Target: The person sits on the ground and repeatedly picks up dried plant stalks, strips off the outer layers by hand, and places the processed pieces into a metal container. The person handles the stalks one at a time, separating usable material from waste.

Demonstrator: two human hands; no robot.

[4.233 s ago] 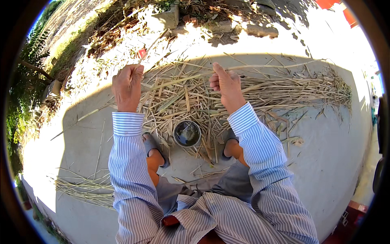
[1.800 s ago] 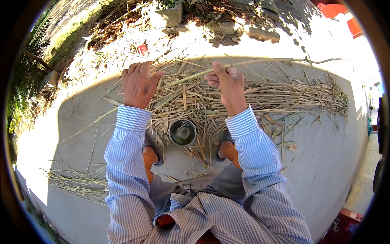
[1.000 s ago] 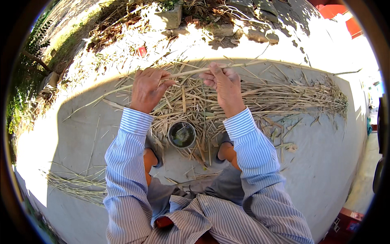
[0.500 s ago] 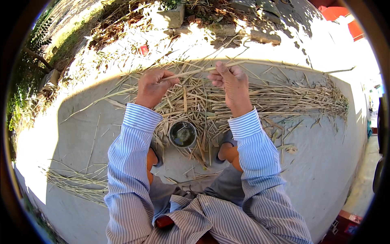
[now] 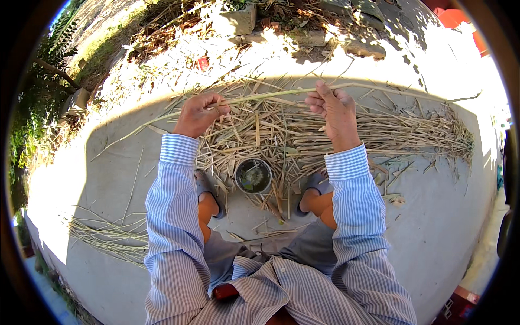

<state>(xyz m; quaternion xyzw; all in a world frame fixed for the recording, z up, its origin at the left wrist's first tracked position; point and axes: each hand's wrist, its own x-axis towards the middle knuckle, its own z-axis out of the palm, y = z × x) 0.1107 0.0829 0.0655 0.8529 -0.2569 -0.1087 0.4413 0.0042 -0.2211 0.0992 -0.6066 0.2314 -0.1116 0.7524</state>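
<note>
A long, thin dry stalk stretches across in front of me, held up above the straw-coloured heap. My left hand is closed round it, with the stalk's thinner end sticking out to the left. Farther along, my right hand pinches the same stalk between thumb and fingers, and its other end runs on to the far right. Below the hands lies a loose pile of dry stalks and husks. At the pile's near edge, between my feet, stands a round container of dark liquid with bits in it.
A bundle of stalks lies to the right, and a smaller bunch of thin stems at the lower left. Beyond the concrete floor are a small red packet, a stone block and dry leaves.
My hands have drawn farther apart. The right one has slid right along the stalk, leaving a longer, yellow-green length showing between them. The whole view has shifted slightly.
</note>
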